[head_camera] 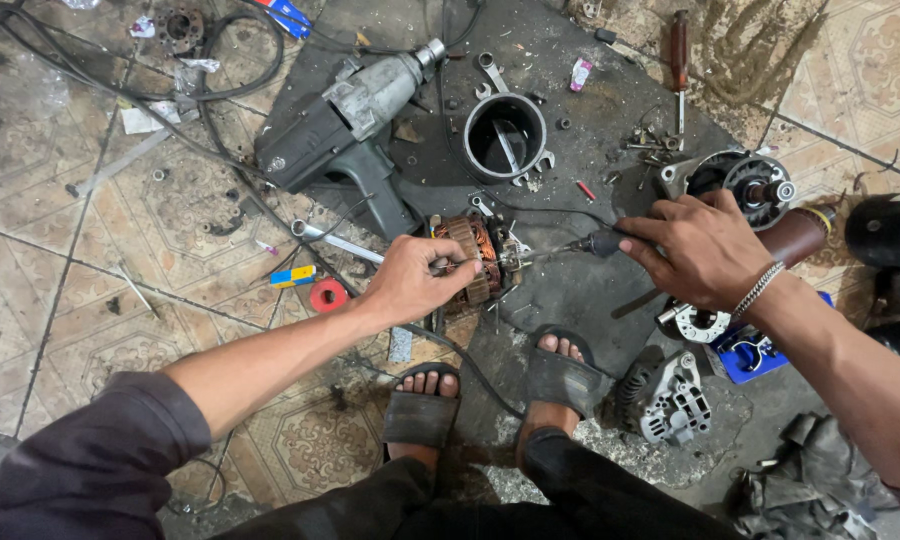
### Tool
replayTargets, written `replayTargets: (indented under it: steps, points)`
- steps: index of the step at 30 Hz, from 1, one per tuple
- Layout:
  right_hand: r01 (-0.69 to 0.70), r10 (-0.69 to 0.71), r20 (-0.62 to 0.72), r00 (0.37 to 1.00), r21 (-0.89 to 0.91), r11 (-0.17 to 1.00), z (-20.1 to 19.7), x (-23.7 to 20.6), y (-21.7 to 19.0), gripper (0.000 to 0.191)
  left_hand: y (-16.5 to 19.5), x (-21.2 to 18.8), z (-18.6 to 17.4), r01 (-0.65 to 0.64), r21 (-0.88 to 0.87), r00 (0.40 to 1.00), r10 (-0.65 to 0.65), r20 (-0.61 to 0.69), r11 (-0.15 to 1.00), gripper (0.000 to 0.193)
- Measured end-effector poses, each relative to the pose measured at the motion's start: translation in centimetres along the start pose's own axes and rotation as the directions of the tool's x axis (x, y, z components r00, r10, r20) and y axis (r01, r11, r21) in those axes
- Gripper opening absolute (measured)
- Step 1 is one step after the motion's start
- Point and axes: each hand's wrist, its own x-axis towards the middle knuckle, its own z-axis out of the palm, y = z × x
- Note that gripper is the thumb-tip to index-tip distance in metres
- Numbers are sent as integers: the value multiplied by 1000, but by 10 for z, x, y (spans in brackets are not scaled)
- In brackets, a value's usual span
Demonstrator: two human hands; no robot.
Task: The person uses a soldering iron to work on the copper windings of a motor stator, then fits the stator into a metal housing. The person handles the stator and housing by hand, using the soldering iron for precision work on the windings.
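Stator (473, 258) lies on the floor mat (570, 300) by the feet; left hand (410, 280) clamps its rim; right hand (700, 250) grips a screwdriver (570, 246) tipped into it; likely heavy, stiff, windings fragile; hold the iron ring.

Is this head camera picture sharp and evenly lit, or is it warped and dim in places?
Head view: the centre is sharp, with the left hand on the copper-wound stator and the right hand on the black-handled tool crisp. The patterned tile floor bends at the edges, a wide-lens warp. Light is soft, the corners are dimmer, and the grey impact wrench shows mild glare.
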Motion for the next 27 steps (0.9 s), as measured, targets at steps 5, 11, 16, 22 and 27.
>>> replayTargets:
  steps: [5,11,16,22,27]
  points:
    - [-26,26,4,1000,-25,999,-8,0,-7,38,0,-1,0,-67,-11,998,67,-22,998,26]
    - [-27,27,-4,1000,-57,998,-11,2,-10,38,2,-1,0,-10,6,1000,11,-17,1000,27]
    - [-16,16,8,1000,-42,999,-9,2,-7,39,2,-1,0,-77,-6,996,76,-51,997,27]
    - [-53,55,66,996,-29,998,-11,2,-8,40,2,-1,0,-39,3,999,40,-32,999,27]
    - [-46,46,71,996,0,999,-15,1,-10,40,0,1,1,28,-3,999,-28,17,1000,25]
